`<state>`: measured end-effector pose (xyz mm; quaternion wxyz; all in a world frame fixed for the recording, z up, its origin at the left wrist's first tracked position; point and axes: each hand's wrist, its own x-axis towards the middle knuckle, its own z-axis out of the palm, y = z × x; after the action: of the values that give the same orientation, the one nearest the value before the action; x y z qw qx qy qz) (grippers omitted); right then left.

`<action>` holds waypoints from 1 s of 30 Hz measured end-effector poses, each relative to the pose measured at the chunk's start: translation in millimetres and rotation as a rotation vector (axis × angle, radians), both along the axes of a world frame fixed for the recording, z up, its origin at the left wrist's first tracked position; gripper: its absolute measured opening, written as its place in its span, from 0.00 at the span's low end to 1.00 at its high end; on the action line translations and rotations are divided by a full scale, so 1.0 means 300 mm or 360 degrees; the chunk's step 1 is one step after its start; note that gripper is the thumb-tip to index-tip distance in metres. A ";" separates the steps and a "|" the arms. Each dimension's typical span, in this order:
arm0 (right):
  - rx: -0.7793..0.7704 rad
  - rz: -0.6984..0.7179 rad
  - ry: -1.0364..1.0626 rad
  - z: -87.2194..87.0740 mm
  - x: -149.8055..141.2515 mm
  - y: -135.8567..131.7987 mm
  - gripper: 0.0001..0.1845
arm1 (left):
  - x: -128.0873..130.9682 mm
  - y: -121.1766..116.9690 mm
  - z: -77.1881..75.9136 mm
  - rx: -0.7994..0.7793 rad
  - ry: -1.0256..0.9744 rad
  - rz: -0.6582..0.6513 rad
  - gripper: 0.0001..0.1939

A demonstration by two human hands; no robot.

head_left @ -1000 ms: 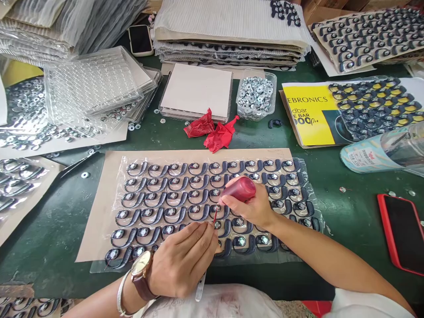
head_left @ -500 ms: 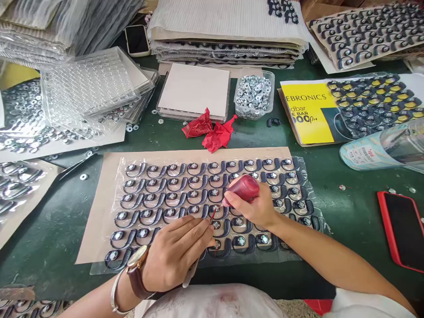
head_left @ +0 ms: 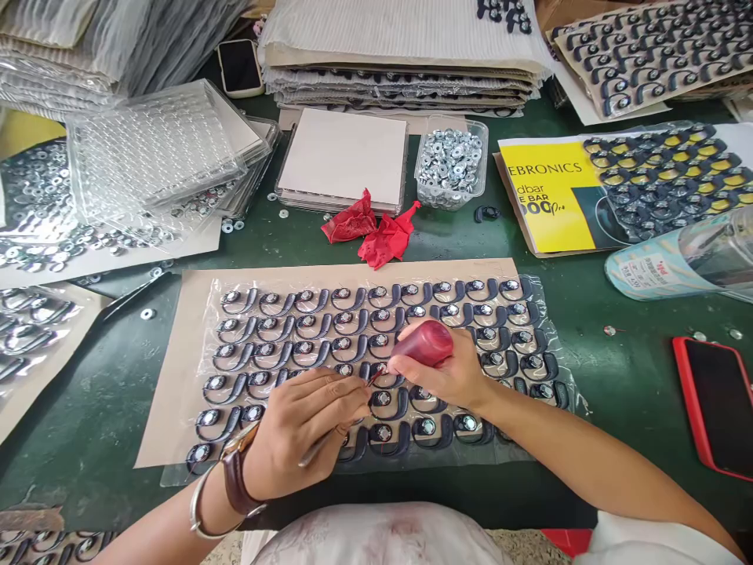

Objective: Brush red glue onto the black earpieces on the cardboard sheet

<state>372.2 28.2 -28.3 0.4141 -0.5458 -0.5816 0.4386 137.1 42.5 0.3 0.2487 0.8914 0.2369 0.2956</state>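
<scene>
My right hand is wrapped round a red squeeze bottle, tilted so that its thin nozzle points down and left. The nozzle's tip is beside the fingers of my left hand. These fingers are closed round a slim metal tool, seemingly tweezers, with only the back end showing and the tips hidden. Beneath both hands lies a clear plastic sheet with rows of black hook-shaped pieces, each bearing a round silvery disc. Under the sheet is a tan board.
Crumpled red scraps lie beyond the board. Behind them stand a tub of metal discs and a white-topped stack. Clear trays and loose discs are at left. A bottle and a red-cased phone lie at right.
The red bottle and my right hand have shifted slightly left and down. My left hand has moved a little left and up and turned, bringing the tool's back end higher.
</scene>
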 end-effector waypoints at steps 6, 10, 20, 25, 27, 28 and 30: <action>0.0126 0.0039 0.0014 -0.005 -0.005 -0.003 0.14 | 0.002 0.019 0.001 -0.0118 -0.0099 0.0039 0.11; -0.0026 0.0044 0.0220 0.066 0.021 0.001 0.12 | -0.008 0.014 -0.007 -0.0061 -0.0049 -0.0012 0.12; -0.0565 0.0021 0.0589 0.088 0.264 0.089 0.23 | 0.007 0.015 0.007 0.0281 0.0038 -0.0182 0.13; -0.0445 -0.0204 0.0671 0.047 0.205 0.104 0.21 | -0.012 0.007 -0.013 0.0271 0.0049 -0.0175 0.13; -0.0339 -0.0218 0.0669 0.049 0.146 0.115 0.18 | -0.016 0.013 -0.019 0.0349 0.0057 -0.0145 0.13; -0.0278 -0.0224 0.0660 0.051 0.116 0.123 0.17 | -0.015 0.020 -0.020 0.0398 0.0076 -0.0126 0.13; -0.0152 -0.0222 0.0647 0.052 0.067 0.138 0.14 | -0.007 0.040 -0.017 0.0482 0.0123 -0.0102 0.12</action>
<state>392.4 69.5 -12.7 0.5258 -0.5042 -0.4255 0.5369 135.0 54.4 -4.7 0.1113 0.9366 0.1704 0.2854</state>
